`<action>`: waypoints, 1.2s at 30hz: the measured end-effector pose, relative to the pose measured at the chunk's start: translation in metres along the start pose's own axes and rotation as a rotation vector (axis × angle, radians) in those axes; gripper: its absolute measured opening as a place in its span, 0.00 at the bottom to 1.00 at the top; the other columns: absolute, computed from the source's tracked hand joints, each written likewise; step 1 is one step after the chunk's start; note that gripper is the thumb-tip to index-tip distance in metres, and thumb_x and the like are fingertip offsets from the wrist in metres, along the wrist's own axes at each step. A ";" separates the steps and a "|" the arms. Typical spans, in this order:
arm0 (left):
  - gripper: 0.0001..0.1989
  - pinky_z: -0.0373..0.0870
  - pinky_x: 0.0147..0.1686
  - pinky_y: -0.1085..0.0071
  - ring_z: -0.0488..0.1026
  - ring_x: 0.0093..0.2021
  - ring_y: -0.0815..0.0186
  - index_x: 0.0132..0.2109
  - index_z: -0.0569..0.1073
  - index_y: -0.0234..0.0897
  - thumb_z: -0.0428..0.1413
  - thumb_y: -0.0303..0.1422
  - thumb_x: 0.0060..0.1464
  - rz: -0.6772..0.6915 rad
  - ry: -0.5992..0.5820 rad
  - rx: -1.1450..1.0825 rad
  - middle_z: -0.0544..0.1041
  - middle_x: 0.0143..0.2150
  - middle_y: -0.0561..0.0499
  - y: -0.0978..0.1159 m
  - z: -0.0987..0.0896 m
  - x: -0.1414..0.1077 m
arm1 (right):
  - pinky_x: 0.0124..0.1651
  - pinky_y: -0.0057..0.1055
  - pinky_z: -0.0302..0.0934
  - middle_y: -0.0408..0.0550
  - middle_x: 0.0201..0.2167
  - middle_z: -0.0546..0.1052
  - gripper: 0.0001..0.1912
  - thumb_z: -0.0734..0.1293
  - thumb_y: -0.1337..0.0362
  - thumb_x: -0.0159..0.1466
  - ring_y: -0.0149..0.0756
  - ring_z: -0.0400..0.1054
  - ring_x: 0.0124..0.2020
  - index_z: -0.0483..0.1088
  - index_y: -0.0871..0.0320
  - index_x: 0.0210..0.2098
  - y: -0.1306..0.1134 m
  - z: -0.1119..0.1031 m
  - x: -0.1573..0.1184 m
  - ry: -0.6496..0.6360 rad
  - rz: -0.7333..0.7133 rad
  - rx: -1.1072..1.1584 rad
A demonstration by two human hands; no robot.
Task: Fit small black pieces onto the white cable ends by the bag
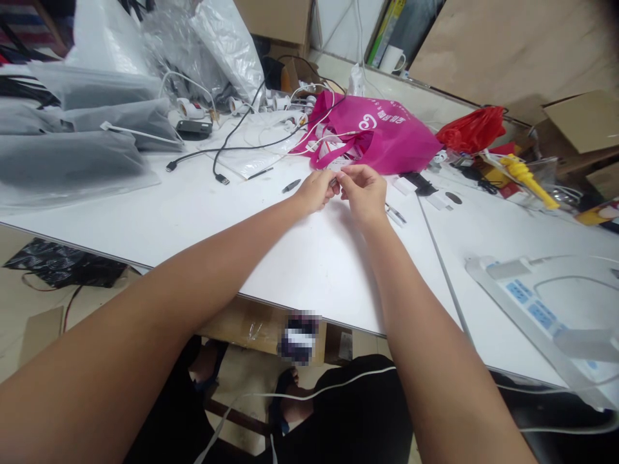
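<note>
Object (333, 182) seemingly at fingertips: left hand (316, 191), right hand (363, 192).

Bag (402, 136) was magenta, white print. Tabletop (193, 225) white, dark edge. Twisted item (529, 182) yellow. Plastic bag (474, 131) red. Mug (392, 59) white. Trousers (353, 412) black.

Right here's a small dark piece (333, 183), up where the fingertips of my left hand (319, 191) and right hand (362, 192) meet. My fingers cover most of it, hiding its full shape.
</note>
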State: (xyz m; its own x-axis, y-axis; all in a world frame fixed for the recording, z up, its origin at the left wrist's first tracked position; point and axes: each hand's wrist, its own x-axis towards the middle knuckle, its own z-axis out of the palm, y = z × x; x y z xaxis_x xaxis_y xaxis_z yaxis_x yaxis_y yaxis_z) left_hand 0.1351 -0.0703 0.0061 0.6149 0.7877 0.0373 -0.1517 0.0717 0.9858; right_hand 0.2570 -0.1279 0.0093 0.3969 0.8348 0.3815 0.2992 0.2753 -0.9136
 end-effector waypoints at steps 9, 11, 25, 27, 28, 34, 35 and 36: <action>0.26 0.46 0.24 0.66 0.50 0.19 0.70 0.30 0.60 0.43 0.48 0.55 0.69 0.013 0.015 -0.038 0.55 0.20 0.56 0.006 0.003 -0.002 | 0.44 0.35 0.71 0.47 0.38 0.81 0.10 0.75 0.54 0.64 0.35 0.74 0.37 0.80 0.53 0.37 -0.012 0.000 -0.008 -0.033 -0.124 -0.105; 0.26 0.48 0.24 0.66 0.52 0.20 0.69 0.30 0.60 0.43 0.47 0.55 0.70 0.025 0.026 -0.021 0.55 0.20 0.56 0.009 0.004 -0.004 | 0.44 0.35 0.71 0.48 0.41 0.82 0.10 0.75 0.53 0.64 0.36 0.75 0.39 0.80 0.53 0.38 -0.012 0.001 -0.008 -0.023 -0.124 -0.110; 0.27 0.61 0.24 0.66 0.64 0.22 0.66 0.32 0.66 0.41 0.43 0.54 0.72 0.041 0.087 -0.031 0.58 0.21 0.53 0.018 -0.006 0.002 | 0.32 0.26 0.68 0.42 0.34 0.77 0.15 0.71 0.47 0.69 0.28 0.71 0.30 0.71 0.52 0.38 0.007 0.008 -0.002 -0.035 0.142 0.018; 0.27 0.63 0.25 0.66 0.66 0.23 0.65 0.33 0.66 0.41 0.43 0.55 0.72 0.040 0.108 -0.028 0.59 0.21 0.53 0.019 -0.007 0.002 | 0.31 0.25 0.67 0.41 0.32 0.76 0.15 0.71 0.48 0.69 0.27 0.70 0.29 0.70 0.53 0.37 0.009 0.010 -0.002 -0.054 0.174 0.023; 0.26 0.63 0.25 0.66 0.66 0.24 0.65 0.33 0.66 0.41 0.43 0.55 0.72 0.040 0.110 -0.027 0.59 0.21 0.53 0.019 -0.008 0.002 | 0.31 0.25 0.67 0.41 0.32 0.76 0.15 0.71 0.49 0.69 0.27 0.70 0.28 0.70 0.53 0.37 0.009 0.011 -0.003 -0.062 0.181 0.024; 0.25 0.58 0.25 0.66 0.62 0.23 0.66 0.32 0.63 0.42 0.48 0.55 0.70 0.088 0.139 0.045 0.54 0.21 0.55 0.030 -0.017 0.003 | 0.30 0.26 0.67 0.42 0.29 0.76 0.13 0.71 0.53 0.70 0.28 0.69 0.26 0.71 0.54 0.35 0.010 0.012 -0.006 -0.056 0.195 -0.015; 0.25 0.56 0.25 0.67 0.62 0.22 0.67 0.32 0.63 0.42 0.49 0.55 0.70 0.106 0.163 0.072 0.53 0.20 0.56 0.034 -0.020 0.002 | 0.30 0.27 0.67 0.42 0.28 0.76 0.12 0.70 0.54 0.70 0.28 0.68 0.26 0.71 0.55 0.35 0.012 0.011 -0.006 -0.045 0.193 -0.026; 0.24 0.55 0.25 0.67 0.61 0.22 0.68 0.31 0.62 0.42 0.51 0.54 0.70 0.123 0.193 0.097 0.52 0.20 0.57 0.038 -0.023 0.001 | 0.30 0.27 0.67 0.42 0.28 0.76 0.12 0.69 0.54 0.70 0.28 0.68 0.25 0.71 0.55 0.35 0.014 0.010 -0.006 -0.037 0.189 -0.042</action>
State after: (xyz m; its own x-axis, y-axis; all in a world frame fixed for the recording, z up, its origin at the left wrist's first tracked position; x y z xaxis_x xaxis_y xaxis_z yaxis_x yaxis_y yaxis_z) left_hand 0.1117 -0.0528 0.0396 0.4359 0.8897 0.1355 -0.1354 -0.0841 0.9872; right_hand 0.2503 -0.1240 -0.0071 0.4173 0.8870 0.1979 0.2589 0.0927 -0.9614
